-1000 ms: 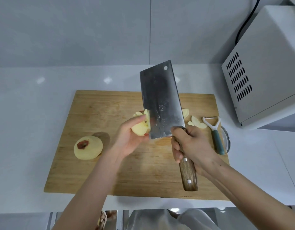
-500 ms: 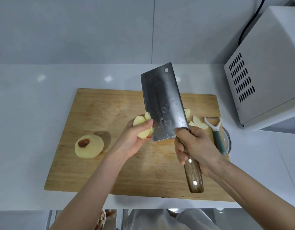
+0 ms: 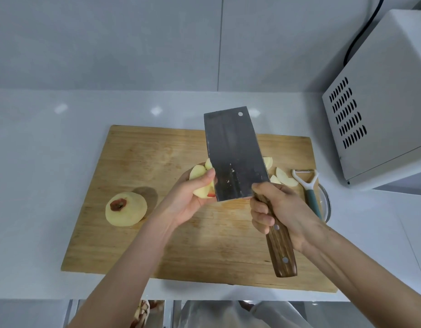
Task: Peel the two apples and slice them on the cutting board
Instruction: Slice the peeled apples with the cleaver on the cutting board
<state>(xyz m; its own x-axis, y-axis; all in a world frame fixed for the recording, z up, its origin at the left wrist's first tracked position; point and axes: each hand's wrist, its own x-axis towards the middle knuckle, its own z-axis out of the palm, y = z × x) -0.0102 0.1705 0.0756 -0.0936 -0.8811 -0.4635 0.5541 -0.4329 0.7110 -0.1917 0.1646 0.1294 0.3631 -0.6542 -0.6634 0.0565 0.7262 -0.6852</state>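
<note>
My left hand [image 3: 189,197] holds a cluster of peeled apple pieces [image 3: 200,181] just above the wooden cutting board [image 3: 145,245], thumb on top. My right hand [image 3: 278,207] grips the wooden handle of a cleaver [image 3: 233,155], its broad blade raised and tilted, its left edge against the apple pieces. A whole peeled apple [image 3: 126,209] with a brown stem end sits on the board's left side. Loose apple slices [image 3: 285,178] lie at the board's right, partly hidden behind the blade.
A white and teal peeler [image 3: 308,188] rests at the board's right edge over a glass dish rim [image 3: 327,204]. A white microwave [image 3: 382,102] stands at the back right on the white counter [image 3: 39,185]. The counter's front edge runs below the board.
Both hands and the cleaver have shifted slightly; the blade has tilted a little more upright while my left hand keeps the apple pieces against it.
</note>
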